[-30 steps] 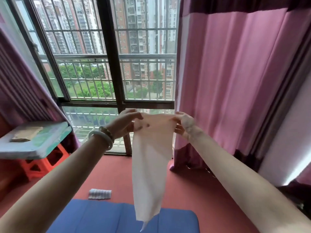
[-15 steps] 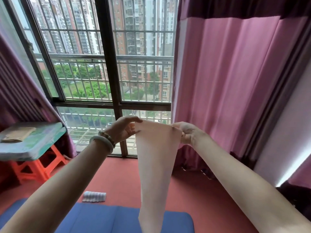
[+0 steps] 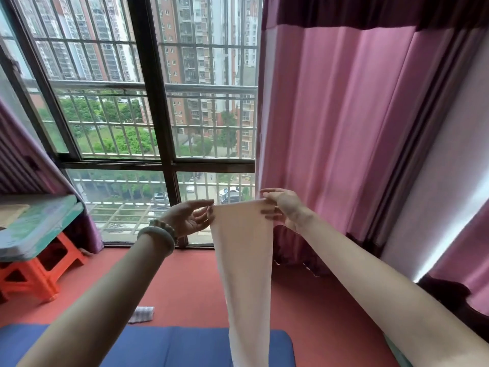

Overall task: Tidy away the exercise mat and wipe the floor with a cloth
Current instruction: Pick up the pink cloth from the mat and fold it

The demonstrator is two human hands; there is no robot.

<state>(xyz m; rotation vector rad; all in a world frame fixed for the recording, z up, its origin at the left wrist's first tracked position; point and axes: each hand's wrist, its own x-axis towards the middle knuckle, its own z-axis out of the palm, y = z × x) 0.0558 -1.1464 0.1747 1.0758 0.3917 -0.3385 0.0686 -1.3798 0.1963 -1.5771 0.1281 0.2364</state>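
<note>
A long pale cloth (image 3: 244, 263) hangs straight down in front of me, held by its top edge at chest height. My left hand (image 3: 189, 217) pinches the top left corner, palm turned towards me. My right hand (image 3: 281, 206) pinches the top right corner. The cloth's lower end runs out of view at the bottom edge. The blue exercise mat (image 3: 169, 345) lies flat on the red floor (image 3: 193, 282) below my arms, partly hidden by them and by the cloth.
A small striped folded cloth (image 3: 141, 315) lies on the floor just beyond the mat. An orange plastic stool (image 3: 31, 274) carrying a green-edged board (image 3: 34, 229) stands at the left. A barred window (image 3: 158, 115) is ahead, and pink curtains (image 3: 344, 128) hang at the right.
My view has tilted up and the hands with the cloth sit lower in it. The hands have moved slightly apart, pulling the cloth's top edge flatter.
</note>
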